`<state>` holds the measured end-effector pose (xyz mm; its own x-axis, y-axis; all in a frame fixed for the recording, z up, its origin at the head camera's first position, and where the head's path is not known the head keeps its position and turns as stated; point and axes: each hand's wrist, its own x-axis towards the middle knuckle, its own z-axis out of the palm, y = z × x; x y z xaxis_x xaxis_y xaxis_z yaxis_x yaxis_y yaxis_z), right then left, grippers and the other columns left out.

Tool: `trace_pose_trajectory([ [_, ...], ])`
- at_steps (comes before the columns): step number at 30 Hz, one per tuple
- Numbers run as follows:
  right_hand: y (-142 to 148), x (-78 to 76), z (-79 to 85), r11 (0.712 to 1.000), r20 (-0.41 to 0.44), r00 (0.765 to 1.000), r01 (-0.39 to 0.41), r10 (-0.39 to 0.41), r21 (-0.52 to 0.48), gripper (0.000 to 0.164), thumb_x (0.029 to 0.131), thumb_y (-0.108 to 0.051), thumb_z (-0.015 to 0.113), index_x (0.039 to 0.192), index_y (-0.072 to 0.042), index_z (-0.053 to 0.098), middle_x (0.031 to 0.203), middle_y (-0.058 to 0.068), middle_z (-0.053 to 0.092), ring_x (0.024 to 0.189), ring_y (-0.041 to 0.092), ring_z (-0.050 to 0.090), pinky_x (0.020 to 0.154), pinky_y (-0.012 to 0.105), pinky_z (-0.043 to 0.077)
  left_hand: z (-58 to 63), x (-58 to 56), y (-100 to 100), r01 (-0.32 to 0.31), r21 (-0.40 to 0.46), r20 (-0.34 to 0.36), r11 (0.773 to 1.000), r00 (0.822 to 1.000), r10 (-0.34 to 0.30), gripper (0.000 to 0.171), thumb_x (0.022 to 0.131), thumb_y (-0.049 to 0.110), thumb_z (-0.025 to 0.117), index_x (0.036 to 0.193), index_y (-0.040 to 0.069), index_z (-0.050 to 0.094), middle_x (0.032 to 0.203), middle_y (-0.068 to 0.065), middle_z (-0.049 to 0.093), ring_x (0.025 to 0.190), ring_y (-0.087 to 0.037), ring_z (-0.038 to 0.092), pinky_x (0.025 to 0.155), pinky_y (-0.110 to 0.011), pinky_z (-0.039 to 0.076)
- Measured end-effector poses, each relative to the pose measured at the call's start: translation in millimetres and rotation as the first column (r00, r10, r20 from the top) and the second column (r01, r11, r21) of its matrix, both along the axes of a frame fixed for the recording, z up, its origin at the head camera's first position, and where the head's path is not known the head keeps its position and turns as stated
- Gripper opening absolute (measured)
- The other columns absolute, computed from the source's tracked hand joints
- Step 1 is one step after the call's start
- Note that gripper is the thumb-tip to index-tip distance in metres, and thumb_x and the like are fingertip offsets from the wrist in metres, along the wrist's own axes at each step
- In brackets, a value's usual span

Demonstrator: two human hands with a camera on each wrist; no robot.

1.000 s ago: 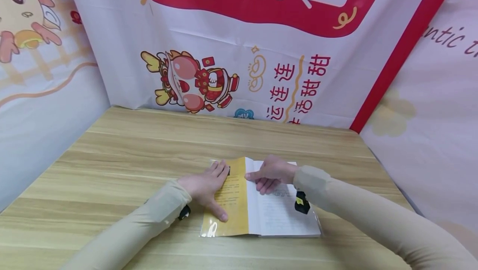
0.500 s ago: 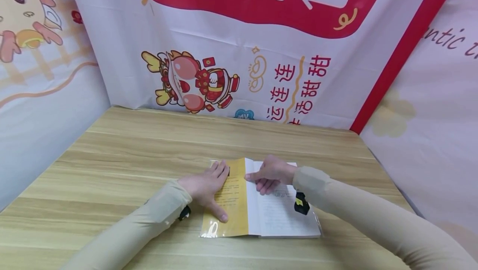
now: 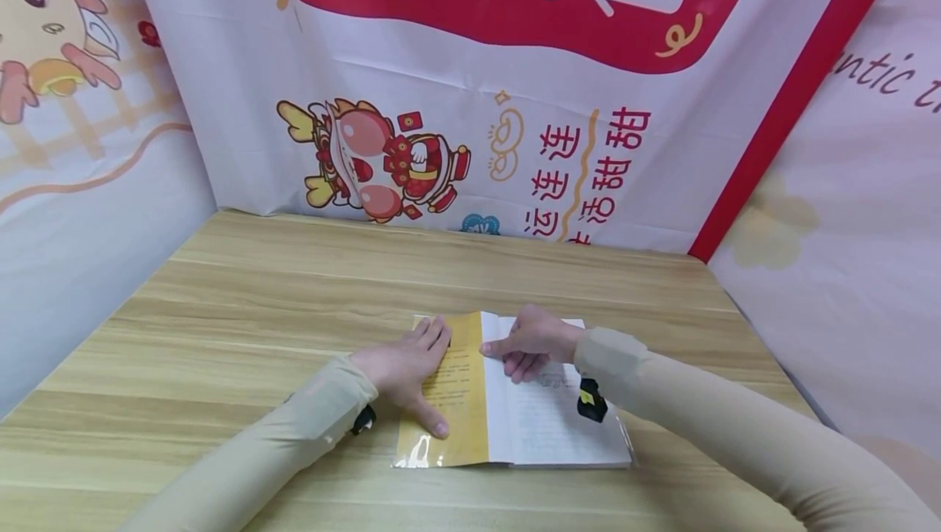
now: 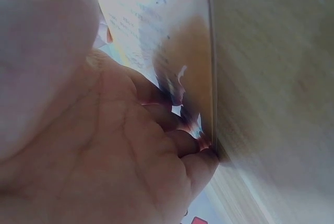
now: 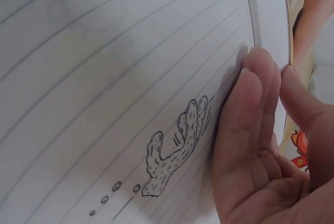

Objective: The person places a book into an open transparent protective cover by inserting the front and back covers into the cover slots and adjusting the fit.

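We cannot tell if the right hand [image 3: 535, 341] grips, the flat left hand [image 3: 408, 368] part-hides the book [image 3: 559, 434], and counter [image 3: 353, 274] spreads beyond its far edge.

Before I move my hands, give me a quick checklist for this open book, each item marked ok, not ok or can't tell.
1. Book lying open on the table: ok.
2. Left hand on the yellow sheet, fingers spread: ok.
3. Right hand at the fold beside that sheet: ok.
4. Right hand pinching anything firmly: cannot tell.
5. Lined page uncovered: not ok, right hand covers part.
6. Drawing clear of fingers: ok.
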<state>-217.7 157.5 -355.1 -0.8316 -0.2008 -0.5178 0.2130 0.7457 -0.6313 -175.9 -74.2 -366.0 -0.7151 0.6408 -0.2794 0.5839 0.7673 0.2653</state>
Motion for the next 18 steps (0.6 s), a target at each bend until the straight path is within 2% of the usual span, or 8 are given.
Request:
trace_pose_trajectory([
  [12,-2.6,1.7,2.5,1.000,-0.032,0.999,-0.020,0.019,-0.009,0.042,0.078,-0.042,0.074,0.077,-0.001,0.068,0.070,0.012,0.066,0.055,0.018,0.065,0.059,0.033,0.055,1.6,-0.8,-0.6,0.003,-0.008,-0.014,1.000,1.000,-0.003,0.139,0.056,0.077,0.067,0.149,-0.006,0.004,0.153,-0.024,-0.006,0.140,-0.038,-0.002,0.111,-0.042,0.008],
  [18,-3.1,8.5,0.9,0.998,-0.094,0.995,-0.039,0.043,0.050,0.043,0.078,-0.045,0.073,0.076,-0.003,0.067,0.069,0.010,0.066,0.057,0.019,0.064,0.058,0.031,0.054,2.2,-0.1,-2.1,0.004,0.005,0.004,1.000,1.000,-0.004,0.139,0.057,0.077,0.067,0.149,-0.005,0.004,0.153,-0.023,-0.006,0.140,-0.037,-0.003,0.111,-0.042,0.007],
])
